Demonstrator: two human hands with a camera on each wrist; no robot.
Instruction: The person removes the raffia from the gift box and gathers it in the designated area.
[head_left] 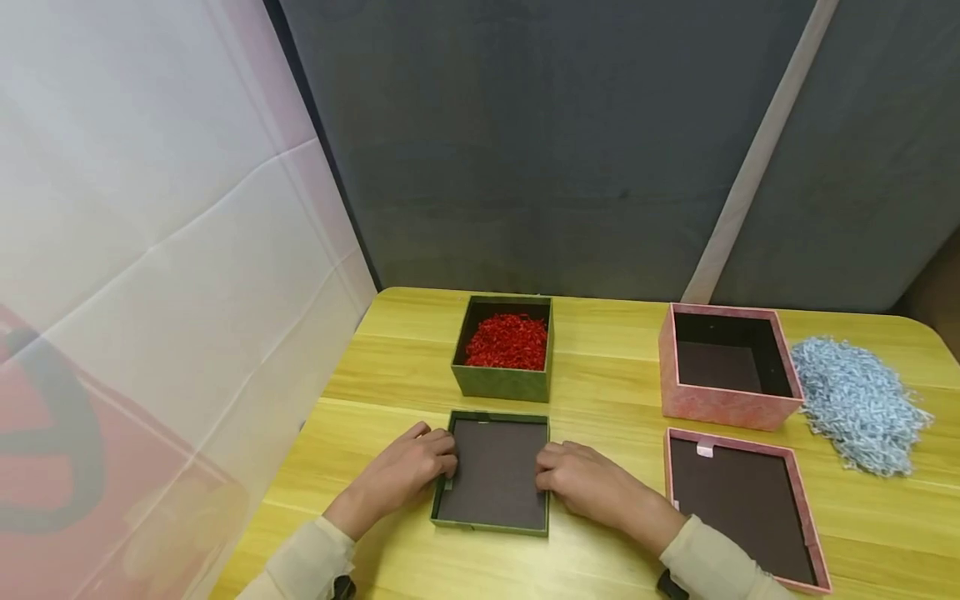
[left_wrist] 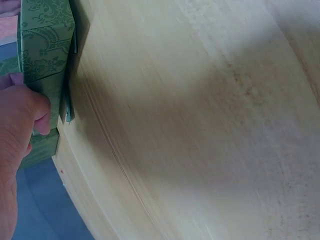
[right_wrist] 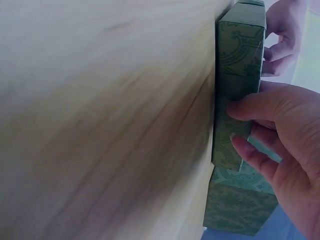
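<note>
A green patterned box lid (head_left: 492, 472) lies inside-up on the table, its dark inner face showing. At its left edge, my left hand (head_left: 420, 461) pinches the side wall with curled fingers. My right hand (head_left: 581, 481) grips the opposite wall. In the right wrist view, the thumb presses the outside of the lid's green wall (right_wrist: 240, 55) while fingers reach over the rim. Just behind the lid stands the matching green box (head_left: 504, 385), open at the top, with red shredded paper (head_left: 508, 342) inside.
To the right, a pink box (head_left: 731, 408) stands open with a dark interior. Its pink lid (head_left: 738, 508) lies inside-up in front of it, near my right forearm. A heap of light blue shredded paper (head_left: 862, 404) sits beside the pink box. A white curtain (head_left: 187, 250) borders the left side.
</note>
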